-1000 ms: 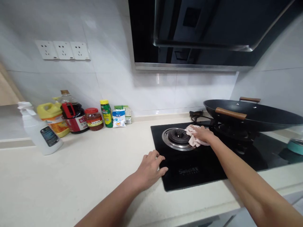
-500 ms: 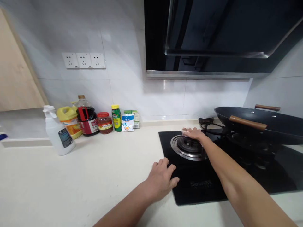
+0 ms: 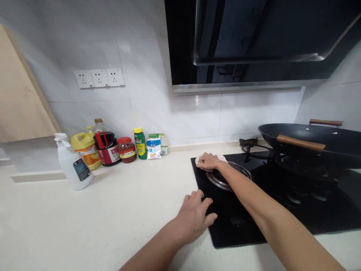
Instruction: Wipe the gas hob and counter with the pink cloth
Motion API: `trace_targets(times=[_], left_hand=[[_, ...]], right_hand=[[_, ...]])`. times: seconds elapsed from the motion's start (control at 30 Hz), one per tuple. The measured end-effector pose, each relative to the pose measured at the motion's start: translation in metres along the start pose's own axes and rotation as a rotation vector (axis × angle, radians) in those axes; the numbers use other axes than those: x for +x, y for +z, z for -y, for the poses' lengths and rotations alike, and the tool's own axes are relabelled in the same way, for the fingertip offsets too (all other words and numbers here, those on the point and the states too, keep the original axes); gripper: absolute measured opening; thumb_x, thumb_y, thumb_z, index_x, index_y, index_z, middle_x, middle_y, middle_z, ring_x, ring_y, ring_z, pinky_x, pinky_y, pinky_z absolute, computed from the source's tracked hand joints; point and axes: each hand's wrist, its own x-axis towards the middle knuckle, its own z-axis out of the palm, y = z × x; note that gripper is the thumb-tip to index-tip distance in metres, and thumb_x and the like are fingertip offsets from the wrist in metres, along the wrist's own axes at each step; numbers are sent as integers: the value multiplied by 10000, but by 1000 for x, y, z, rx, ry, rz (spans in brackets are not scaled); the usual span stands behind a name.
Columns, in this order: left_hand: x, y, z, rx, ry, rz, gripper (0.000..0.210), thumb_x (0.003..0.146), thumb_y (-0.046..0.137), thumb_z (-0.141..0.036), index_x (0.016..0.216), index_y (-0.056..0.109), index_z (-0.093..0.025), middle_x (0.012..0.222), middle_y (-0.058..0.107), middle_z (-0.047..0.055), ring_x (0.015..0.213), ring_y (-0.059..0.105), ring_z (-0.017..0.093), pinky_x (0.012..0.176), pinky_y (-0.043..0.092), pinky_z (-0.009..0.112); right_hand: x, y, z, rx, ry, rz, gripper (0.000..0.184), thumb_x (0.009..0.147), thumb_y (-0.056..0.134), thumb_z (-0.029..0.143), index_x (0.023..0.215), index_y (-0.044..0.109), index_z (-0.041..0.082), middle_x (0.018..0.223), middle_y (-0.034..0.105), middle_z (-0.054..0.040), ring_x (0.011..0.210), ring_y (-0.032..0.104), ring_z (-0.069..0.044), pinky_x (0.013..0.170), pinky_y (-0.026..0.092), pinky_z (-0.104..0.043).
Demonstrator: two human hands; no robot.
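Observation:
My right hand (image 3: 208,162) is closed on a pale cloth (image 3: 222,157) and presses it to the back left corner of the black gas stove (image 3: 228,229). Part of the cloth shows behind the fingers, the rest is covered by them. Just right of that hand lies the left burner (image 3: 245,172) with its steel ring, partly hidden under my forearm. My left hand (image 3: 194,216) rests at the stove's left edge, fingers apart and holding nothing.
A black wok (image 3: 300,142) with wooden handles sits over the right burner. Along the wall stand a white spray bottle (image 3: 75,165), a yellow jug (image 3: 86,148), a dark sauce bottle (image 3: 108,146), a red-lidded jar (image 3: 126,149), a green bottle (image 3: 140,143) and small packets (image 3: 153,148). The range hood (image 3: 239,75) hangs above.
My right hand has moved left with the cloth, from the burner's back rim to the stove's back left corner. My left hand has barely moved. The view has tilted slightly.

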Motion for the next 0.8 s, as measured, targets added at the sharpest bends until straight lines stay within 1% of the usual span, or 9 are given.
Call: trace_targets(times=[0.1,0.2,0.3,0.43,0.5,0.57,0.67,0.73,0.8], left_hand=[[0,-5,0,-24,-20,3,358,978,568,-410,1283,607,-226,1236,549,107,1058,559,270,942,487,470],[0,-8,3,-93,-61,-30,337,989,545,-409,1268,619,-235,1255,555,100,1093,559,273,953,491,465],[4,-9,8,-177,-81,-127,298,988,535,-385,1244,627,-264,1259,556,82,1161,537,274,994,474,460],[9,-9,15,-252,-103,-278,289,992,499,-379,1224,631,-268,1180,554,72,1121,552,246,1005,467,436],[10,-8,18,-270,-110,-322,314,994,485,-400,1226,629,-246,1155,552,78,1105,559,244,999,470,429],[11,-7,19,-298,-117,-321,331,994,476,-417,1221,629,-232,1140,557,79,1098,566,243,1000,470,425],[10,-6,18,-344,-148,-257,341,996,462,-437,1204,636,-230,1132,565,77,1092,579,238,1006,469,425],[10,-4,17,-364,-169,-202,341,997,456,-450,1175,651,-234,1116,574,73,1081,591,234,1005,473,419],[10,-3,16,-363,-181,-151,338,993,462,-463,1144,669,-242,1108,582,68,1079,599,236,1010,473,420]], right_hand=[[-13,4,22,-21,-125,11,481,824,500,677,927,725,265,1241,574,-89,1131,521,-348,941,404,-494],[-39,6,37,-45,-218,2,433,836,526,620,904,718,238,1210,578,-96,1093,512,-324,923,392,-462],[-76,6,43,-59,-331,-19,388,854,544,574,861,704,220,1145,589,-92,1034,501,-286,905,374,-440],[-127,5,41,-27,-498,-64,290,868,568,476,822,687,216,1021,594,-67,962,489,-243,859,362,-409],[-152,6,36,-9,-493,-110,224,842,605,419,784,669,212,999,596,-55,956,486,-233,856,356,-400],[-176,7,30,-10,-450,-153,176,813,633,367,744,643,205,989,602,-50,960,489,-231,862,353,-400],[-207,8,14,-1,-380,-192,123,817,633,325,779,636,208,1035,619,-50,991,505,-234,898,355,-408],[-222,8,-3,10,-335,-225,133,875,587,334,862,644,215,1106,625,-56,1031,515,-232,927,358,-408],[-230,8,-25,-7,-263,-258,191,936,520,358,967,643,215,1170,618,-70,1059,522,-230,945,365,-403]])
